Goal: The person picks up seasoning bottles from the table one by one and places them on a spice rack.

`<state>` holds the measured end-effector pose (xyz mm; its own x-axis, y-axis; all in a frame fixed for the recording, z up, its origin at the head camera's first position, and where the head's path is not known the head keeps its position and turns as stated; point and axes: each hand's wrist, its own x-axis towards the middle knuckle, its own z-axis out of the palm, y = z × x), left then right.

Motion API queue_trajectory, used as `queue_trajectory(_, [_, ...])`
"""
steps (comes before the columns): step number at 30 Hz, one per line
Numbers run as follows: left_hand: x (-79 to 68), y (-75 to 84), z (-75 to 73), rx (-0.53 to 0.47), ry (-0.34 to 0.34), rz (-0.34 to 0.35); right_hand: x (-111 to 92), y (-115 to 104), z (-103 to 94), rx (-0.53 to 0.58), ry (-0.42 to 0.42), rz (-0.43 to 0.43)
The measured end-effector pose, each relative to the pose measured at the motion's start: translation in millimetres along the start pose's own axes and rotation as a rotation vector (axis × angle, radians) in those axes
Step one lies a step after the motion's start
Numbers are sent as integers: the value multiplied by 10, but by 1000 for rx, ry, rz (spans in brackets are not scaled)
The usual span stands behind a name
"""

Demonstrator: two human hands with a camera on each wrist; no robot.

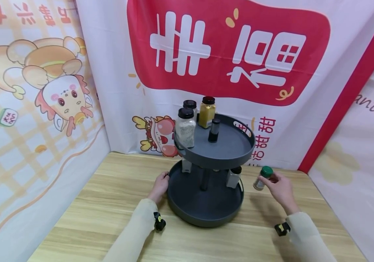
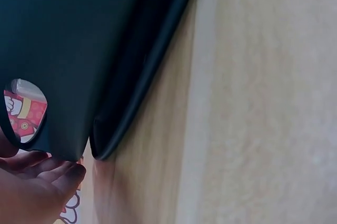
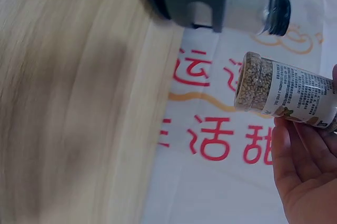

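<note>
A dark grey two-tier round tray stands on the wooden table. My left hand grips the lower tier's left rim; in the left wrist view its fingers lie against the wall beside an oval handle cutout. To the right of the tray, my right hand holds a green-lidded spice jar above the table, slightly tilted. The right wrist view shows pale brown grains and a white printed label on this spice jar. Its lid is out of that view.
The upper tier carries a white-filled jar, a yellow-filled jar, another black-lidded jar and a small dark bottle. A black-lidded jar stands on the lower tier's right, another jar at its left. Printed cloth hangs behind.
</note>
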<state>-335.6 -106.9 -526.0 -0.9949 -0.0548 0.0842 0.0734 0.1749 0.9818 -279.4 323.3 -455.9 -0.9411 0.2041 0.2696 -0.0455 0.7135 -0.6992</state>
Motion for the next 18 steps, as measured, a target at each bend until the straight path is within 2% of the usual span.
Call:
queue_trajectory(9, [-41, 29, -21, 3, -30, 27, -72, -106, 22, 38, -15, -32])
queue_trajectory(18, [-84, -10, -24, -33, -53, 39, -106, -143, 83, 66, -17, -74])
